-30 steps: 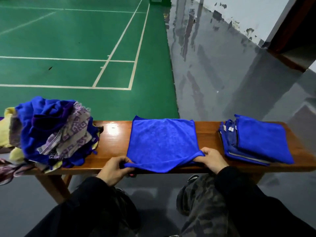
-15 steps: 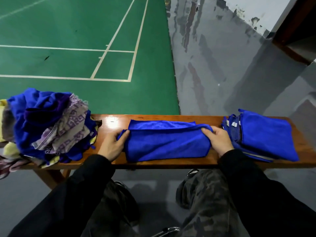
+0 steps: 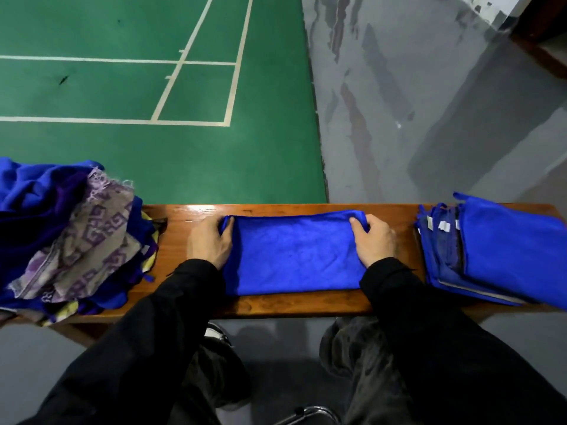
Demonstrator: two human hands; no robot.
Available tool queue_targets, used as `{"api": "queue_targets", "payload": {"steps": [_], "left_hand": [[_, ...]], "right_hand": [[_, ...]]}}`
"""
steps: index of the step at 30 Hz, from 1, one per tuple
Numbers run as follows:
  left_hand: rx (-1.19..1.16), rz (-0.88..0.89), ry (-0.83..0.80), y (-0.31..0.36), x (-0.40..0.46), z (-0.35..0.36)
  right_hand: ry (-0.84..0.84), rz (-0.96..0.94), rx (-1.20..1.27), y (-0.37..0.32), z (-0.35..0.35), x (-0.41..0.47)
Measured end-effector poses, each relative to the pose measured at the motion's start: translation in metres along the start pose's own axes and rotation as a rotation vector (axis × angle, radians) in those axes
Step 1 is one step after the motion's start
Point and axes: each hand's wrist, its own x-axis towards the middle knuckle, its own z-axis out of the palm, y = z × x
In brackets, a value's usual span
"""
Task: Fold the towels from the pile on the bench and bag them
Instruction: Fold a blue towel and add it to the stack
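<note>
Spilling past the left frame edge, pile (image 3: 67, 237).

Glossy brown wooden bench (image 3: 184, 240) runs across in front of me. On its left end sits a loose pile of crumpled blue, purple-patterned and yellow cloths (image 3: 70, 240). At the middle lies a blue microfibre towel folded in half (image 3: 294, 256). On the right end rests a stack of folded blue towels (image 3: 497, 253).
</note>
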Motion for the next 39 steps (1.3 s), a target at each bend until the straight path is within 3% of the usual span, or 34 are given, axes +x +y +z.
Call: {"api": "queue_targets", "payload": {"steps": [8,10,12,14,16,18,20,25,31,34,39], "left_hand": [[-0.055,-0.047,0.048,-0.006,0.0,0.008],[0.112,0.238,0.143,-0.006,-0.016,0.003],[0.221,0.57,0.071,-0.011,-0.036,0.003],[0.325,0.669,-0.151,-0.021,-0.061,0.008],[0.48,0.626,-0.318,-0.034,-0.088,0.013],[0.553,0.618,-0.342,-0.038,-0.102,0.012],[0.574,0.657,-0.286,-0.036,-0.11,0.006],[0.399,0.818,-0.032,-0.039,-0.156,-0.004],[0.157,0.872,0.021,0.0,-0.18,-0.003],[0.046,0.795,-0.023,0.002,-0.176,-0.006],[-0.167,0.554,-0.075,0.019,-0.162,-0.016]], "right_hand": [[0.078,0.006,-0.106,0.003,0.011,0.001],[0.176,-0.093,-0.175,-0.006,0.007,-0.008],[0.175,-0.363,-0.219,-0.017,0.006,-0.022],[-0.013,-0.613,-0.169,-0.027,0.012,-0.051],[-0.292,-0.786,-0.143,-0.031,0.023,-0.09],[-0.506,-0.885,-0.238,-0.029,0.036,-0.116],[-0.533,-0.97,-0.396,-0.024,0.045,-0.131],[-0.421,-0.824,-0.61,-0.021,0.054,-0.185],[-0.239,-0.794,-0.24,-0.026,0.034,-0.203],[-0.276,-0.783,-0.16,-0.034,0.017,-0.193],[-0.506,-0.835,-0.21,-0.039,0.002,-0.167]]}}
